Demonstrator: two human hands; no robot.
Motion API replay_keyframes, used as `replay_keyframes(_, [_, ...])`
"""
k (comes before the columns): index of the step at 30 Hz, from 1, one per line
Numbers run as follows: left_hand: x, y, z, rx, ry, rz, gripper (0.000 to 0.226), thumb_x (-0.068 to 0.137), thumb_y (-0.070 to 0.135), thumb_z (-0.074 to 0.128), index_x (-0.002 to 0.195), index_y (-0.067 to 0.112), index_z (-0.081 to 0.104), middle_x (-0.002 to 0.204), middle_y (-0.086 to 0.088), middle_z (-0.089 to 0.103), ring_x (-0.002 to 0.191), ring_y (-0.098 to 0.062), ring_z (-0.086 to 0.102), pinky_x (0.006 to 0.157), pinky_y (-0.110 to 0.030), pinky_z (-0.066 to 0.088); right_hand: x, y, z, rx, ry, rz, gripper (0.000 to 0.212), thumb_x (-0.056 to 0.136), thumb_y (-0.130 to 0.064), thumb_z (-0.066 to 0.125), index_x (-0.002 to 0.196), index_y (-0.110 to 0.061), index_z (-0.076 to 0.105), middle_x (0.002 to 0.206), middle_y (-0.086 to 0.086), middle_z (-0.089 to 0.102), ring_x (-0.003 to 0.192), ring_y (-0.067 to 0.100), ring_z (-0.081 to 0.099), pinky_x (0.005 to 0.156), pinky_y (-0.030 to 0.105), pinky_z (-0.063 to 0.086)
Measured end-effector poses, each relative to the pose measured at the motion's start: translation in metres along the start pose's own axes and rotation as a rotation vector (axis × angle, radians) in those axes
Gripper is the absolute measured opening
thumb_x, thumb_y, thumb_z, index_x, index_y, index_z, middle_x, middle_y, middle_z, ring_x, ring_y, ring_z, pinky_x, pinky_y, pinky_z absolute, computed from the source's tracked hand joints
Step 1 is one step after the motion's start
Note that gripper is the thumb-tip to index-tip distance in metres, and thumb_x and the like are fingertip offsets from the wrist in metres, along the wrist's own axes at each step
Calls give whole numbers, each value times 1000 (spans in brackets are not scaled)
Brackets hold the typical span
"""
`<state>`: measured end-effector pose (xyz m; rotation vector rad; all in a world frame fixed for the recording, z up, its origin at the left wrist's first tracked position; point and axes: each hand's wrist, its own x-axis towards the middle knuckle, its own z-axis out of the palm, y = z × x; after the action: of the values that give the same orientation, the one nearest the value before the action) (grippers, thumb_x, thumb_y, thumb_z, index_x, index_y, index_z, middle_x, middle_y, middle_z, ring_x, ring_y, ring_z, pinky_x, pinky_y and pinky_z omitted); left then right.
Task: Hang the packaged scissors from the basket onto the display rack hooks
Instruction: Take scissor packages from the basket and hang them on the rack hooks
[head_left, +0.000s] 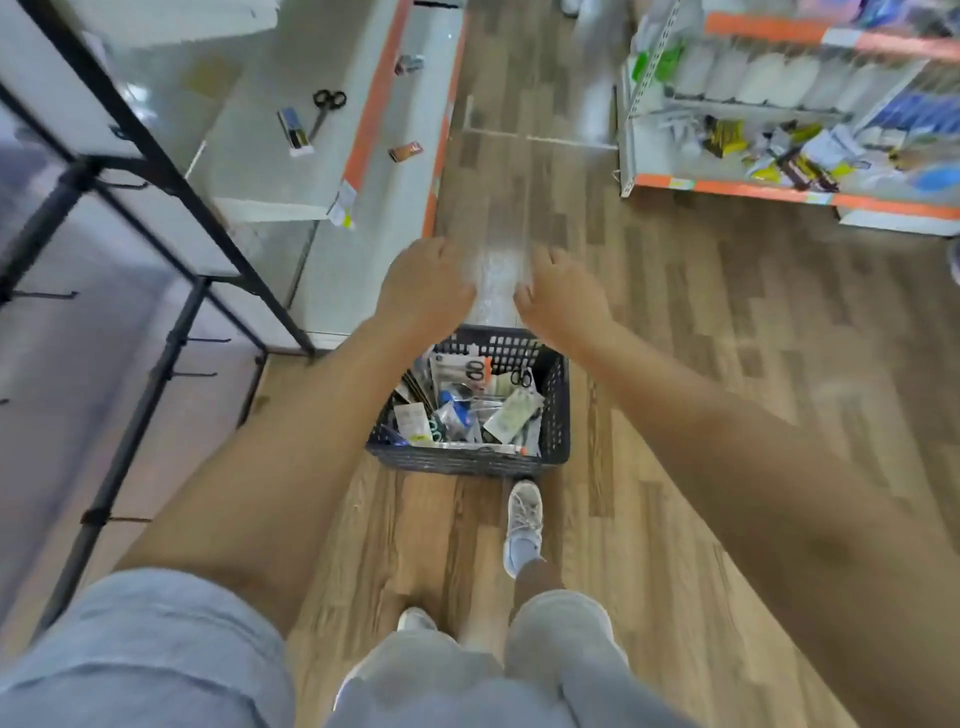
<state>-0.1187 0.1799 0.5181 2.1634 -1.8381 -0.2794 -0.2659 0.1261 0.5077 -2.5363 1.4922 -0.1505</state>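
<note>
Gripping a clear pack (496, 280) between left hand (423, 288) and right hand (563, 299) above the basket (556, 415), light, slippery film seems best held by its edges.

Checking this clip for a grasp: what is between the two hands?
In the head view, a blurred clear plastic pack lies between the left hand and right hand, above the basket. Both hands seem to hold its edges.
</note>
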Motion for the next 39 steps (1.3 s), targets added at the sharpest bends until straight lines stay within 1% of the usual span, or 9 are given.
replay_keyframes(2, [23, 6, 32, -19, -15, 27, 22, 90, 7, 52, 104, -10, 57, 106, -28, 58, 100, -39, 55, 83, -43, 47, 15, 29, 24, 9, -53, 10, 41, 95, -21, 42, 130, 0, 44, 121, 17, 53, 106, 33, 54, 82, 36, 44])
replay_keyframes(6, [64, 2, 103, 10, -231, -93, 33, 97, 21, 43, 120, -2, 49, 124, -18, 51, 114, -31, 45, 95, -38, 34, 51, 78, 78, -11, -186, 19, 34, 96, -20, 42, 124, -1, 47, 119, 17, 54, 107, 33, 52, 89, 40, 43])
replay_keyframes(16, [69, -72, 273, -11, -544, -335, 19, 95, 19, 46, 97, 2, 54, 104, -15, 56, 99, -32, 53, 71, -35, 36, 95, 134, 226, -3, -508, -13, 30, 97, -19, 41, 121, -4, 49, 119, 13, 55, 103, 29, 54, 79, 35, 41])
replay_keyframes(22, [62, -141, 369, -109, -699, -563, 25, 97, 20, 42, 113, 3, 52, 117, -18, 54, 108, -36, 52, 82, -43, 42, 90, 137, 346, 35, -712, 18, 37, 97, -20, 41, 131, -5, 43, 127, 12, 51, 109, 28, 52, 85, 35, 43])
replay_keyframes(26, [58, -188, 422, -215, -695, -715, 32, 98, 17, 40, 124, 2, 50, 125, -19, 52, 112, -37, 51, 92, -44, 43, 97, 128, 418, 75, -767, 73, 34, 99, -23, 38, 129, -7, 43, 125, 10, 49, 107, 26, 52, 76, 31, 39])
replay_keyframes(29, [61, -229, 466, -318, -631, -852, 30, 97, 18, 42, 119, 1, 51, 118, -21, 56, 104, -37, 54, 86, -40, 46, 113, 113, 481, 161, -772, 125, 35, 99, -24, 38, 129, -8, 43, 122, 9, 49, 105, 25, 52, 71, 29, 34])
replay_keyframes(32, [75, -265, 514, -376, -514, -982, 25, 96, 16, 43, 110, 0, 57, 111, -20, 60, 103, -35, 54, 76, -30, 37, 134, 98, 539, 261, -735, 133, 35, 98, -23, 40, 129, -7, 44, 121, 11, 51, 104, 27, 52, 71, 29, 33])
replay_keyframes(36, [99, -301, 576, -405, -377, -967, 29, 95, 29, 52, 93, 3, 63, 89, -11, 63, 92, -28, 58, 70, -28, 37, 157, 81, 607, 336, -690, 104, 43, 98, -26, 42, 137, -8, 39, 127, 11, 49, 110, 28, 51, 82, 32, 40])
replay_keyframes(39, [118, -316, 612, -357, -316, -957, 38, 92, 41, 54, 81, 6, 62, 77, -8, 57, 82, -30, 59, 62, -28, 33, 173, 75, 648, 357, -609, 95, 36, 98, -28, 43, 127, -7, 44, 119, 10, 50, 104, 27, 52, 72, 30, 35])
